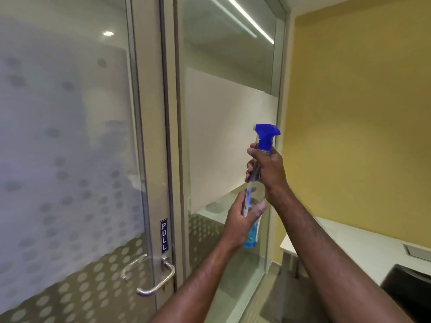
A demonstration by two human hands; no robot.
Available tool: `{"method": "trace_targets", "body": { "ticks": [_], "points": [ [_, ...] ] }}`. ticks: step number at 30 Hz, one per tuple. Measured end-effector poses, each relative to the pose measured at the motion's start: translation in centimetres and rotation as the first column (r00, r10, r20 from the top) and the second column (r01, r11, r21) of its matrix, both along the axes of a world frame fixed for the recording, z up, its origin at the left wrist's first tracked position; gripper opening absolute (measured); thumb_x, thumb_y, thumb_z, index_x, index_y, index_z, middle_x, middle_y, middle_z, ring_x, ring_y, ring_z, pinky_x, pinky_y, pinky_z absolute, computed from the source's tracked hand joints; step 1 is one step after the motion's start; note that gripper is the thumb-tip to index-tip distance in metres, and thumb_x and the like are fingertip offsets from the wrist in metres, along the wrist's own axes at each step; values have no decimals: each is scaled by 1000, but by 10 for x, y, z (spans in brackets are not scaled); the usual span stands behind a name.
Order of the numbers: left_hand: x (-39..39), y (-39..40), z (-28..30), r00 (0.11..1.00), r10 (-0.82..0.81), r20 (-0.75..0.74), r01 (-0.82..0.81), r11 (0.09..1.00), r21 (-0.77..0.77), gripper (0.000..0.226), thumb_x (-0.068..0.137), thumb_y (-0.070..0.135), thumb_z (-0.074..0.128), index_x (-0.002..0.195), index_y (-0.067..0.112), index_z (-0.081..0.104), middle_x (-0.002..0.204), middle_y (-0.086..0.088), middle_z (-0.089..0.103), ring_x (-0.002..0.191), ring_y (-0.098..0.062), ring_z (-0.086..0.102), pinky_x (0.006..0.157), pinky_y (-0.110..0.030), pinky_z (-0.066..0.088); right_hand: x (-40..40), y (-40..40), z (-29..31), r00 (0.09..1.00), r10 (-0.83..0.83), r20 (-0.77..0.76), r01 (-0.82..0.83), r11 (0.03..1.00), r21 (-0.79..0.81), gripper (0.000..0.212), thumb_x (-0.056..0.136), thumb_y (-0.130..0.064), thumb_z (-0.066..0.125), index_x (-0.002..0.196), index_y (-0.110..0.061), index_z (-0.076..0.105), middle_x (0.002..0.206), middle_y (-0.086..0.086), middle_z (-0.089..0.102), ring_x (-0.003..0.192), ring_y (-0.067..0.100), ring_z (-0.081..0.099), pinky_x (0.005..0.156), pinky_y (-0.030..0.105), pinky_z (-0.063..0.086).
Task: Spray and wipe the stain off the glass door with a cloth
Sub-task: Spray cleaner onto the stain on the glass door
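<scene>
A clear spray bottle [254, 194] with a blue trigger head and a little blue liquid at its bottom stands upright in front of me. My right hand [267, 170] grips its neck just under the blue head. My left hand [241, 217] holds its lower body. The glass door [70, 148] fills the left of the view, frosted with a pattern of dots. No cloth and no stain can be made out.
The door frame carries a blue PULL label [164, 236] and a curved metal handle [158, 284]. A fixed glass panel [228, 101] stands behind the bottle. At the right are a yellow wall [361, 113], a white table [349, 243] and a dark chair [410, 292].
</scene>
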State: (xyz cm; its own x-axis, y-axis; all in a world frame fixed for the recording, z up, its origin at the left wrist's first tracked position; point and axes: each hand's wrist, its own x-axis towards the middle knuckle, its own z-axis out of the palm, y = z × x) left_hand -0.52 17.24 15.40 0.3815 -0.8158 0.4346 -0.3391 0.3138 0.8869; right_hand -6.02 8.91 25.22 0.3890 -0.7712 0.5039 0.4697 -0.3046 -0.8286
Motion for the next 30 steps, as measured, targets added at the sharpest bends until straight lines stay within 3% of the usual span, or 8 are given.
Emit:
{"method": "trace_targets", "body": {
  "ticks": [4,8,15,18,21,30],
  "points": [
    [-21,-52,-5,998,-56,-3,56,996,67,84,80,63,57,154,28,38,148,-7,55,134,-23,57,116,-48,46,-24,-57,-8,1000,-4,20,4,1000,19,22,90,-25,70,109,-17,61,58,-3,60,49,15,58,51,30,53],
    [-44,-108,-6,993,-114,25,112,991,69,78,81,58,56,150,28,36,155,0,49,134,-13,52,110,-33,43,-47,-115,-16,1000,-23,-8,23,1000,-19,18,95,-20,69,109,-15,59,58,-1,60,48,15,58,49,30,54],
    [-74,-208,-10,982,-191,0,191,981,30,62,90,56,44,148,35,38,156,-1,50,141,-22,51,123,-53,38,-87,-206,-21,996,-1,-84,-6,996,-85,19,98,-18,64,114,-10,55,60,2,58,47,17,55,51,29,54],
    [-86,-243,-16,983,-185,8,185,983,11,43,93,60,42,136,53,40,149,16,54,135,-14,56,120,-52,43,-104,-235,-26,994,10,-109,-21,995,-102,24,93,-24,64,112,-13,56,60,3,57,46,18,54,51,29,53],
    [-97,-274,-25,981,-194,11,194,981,-21,48,86,76,45,131,58,42,132,34,54,123,-3,62,113,-44,51,-120,-261,-32,989,20,-144,-36,994,-106,26,92,-27,64,113,-14,56,62,5,56,48,19,54,53,30,53],
    [-114,-366,-55,944,-326,-55,326,945,-11,64,79,73,54,138,52,43,145,14,57,122,-6,63,103,-31,54,-149,-336,-55,976,-70,-204,49,993,-104,34,91,-30,62,118,-12,54,62,4,57,49,17,55,53,28,53]
  ]
}}
